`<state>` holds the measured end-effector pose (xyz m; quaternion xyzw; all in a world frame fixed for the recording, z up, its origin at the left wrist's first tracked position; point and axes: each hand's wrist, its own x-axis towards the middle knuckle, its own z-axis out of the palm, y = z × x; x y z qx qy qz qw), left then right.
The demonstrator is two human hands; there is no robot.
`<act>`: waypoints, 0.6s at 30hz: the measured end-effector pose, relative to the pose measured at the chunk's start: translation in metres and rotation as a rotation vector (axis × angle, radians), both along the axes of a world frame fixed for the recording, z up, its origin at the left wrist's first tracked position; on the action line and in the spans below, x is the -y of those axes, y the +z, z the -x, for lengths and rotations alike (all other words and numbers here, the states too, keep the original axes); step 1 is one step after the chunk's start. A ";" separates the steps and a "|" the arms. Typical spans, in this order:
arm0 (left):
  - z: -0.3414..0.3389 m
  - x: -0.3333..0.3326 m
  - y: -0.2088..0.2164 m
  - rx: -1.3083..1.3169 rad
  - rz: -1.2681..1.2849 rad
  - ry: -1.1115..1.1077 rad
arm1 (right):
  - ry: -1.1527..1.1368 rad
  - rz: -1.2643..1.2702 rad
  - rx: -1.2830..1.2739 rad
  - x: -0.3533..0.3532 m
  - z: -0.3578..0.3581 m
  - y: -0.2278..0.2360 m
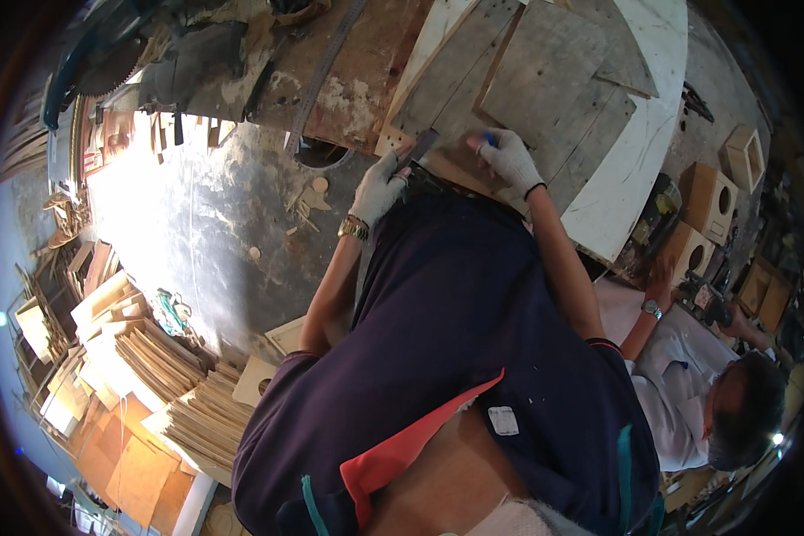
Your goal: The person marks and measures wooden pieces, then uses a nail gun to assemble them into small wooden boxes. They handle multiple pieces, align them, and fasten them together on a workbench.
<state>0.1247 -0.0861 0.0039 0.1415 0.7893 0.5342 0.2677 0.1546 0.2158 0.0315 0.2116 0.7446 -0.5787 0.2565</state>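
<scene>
My left hand (378,189), in a white knitted glove, is closed around the near end of a flat grey metal strip (422,143). The strip lies at the near left edge of a worn grey plywood panel (545,67). Over the panel's near part, my right hand (512,163) wears a similar glove, and its fingertips are bare. Those fingers pinch a small blue pen (490,138), mostly hidden and slightly blurred. Both hands are close to the front edge of the workbench, a short distance apart.
Right of me, a co-worker in a white shirt (679,357) holds a power tool (710,304) beside wooden boxes with round holes (707,204). A toothed saw blade (107,76) shows at upper left. Stacked boards (161,357) stand on the left; wood scraps (308,201) litter the floor.
</scene>
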 end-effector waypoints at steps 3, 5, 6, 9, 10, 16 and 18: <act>0.000 -0.012 0.032 0.208 0.078 -0.008 | 0.173 -0.023 -0.062 0.014 -0.009 0.009; -0.003 -0.019 0.046 0.211 0.064 -0.027 | 0.377 -0.069 -0.111 0.030 -0.007 0.025; -0.004 -0.021 0.047 0.196 0.046 -0.031 | 0.418 -0.136 -0.159 0.041 -0.009 0.033; -0.006 -0.025 0.045 0.178 0.013 -0.036 | 0.348 -0.004 -0.040 0.051 -0.013 0.018; -0.007 -0.025 0.044 0.181 0.015 -0.032 | 0.339 0.039 -0.011 0.052 -0.013 0.016; -0.007 -0.027 0.065 0.334 0.109 0.021 | 0.285 0.210 0.041 0.051 -0.010 0.013; -0.007 -0.028 0.071 0.383 0.119 0.048 | 0.244 0.225 0.046 0.052 -0.009 0.015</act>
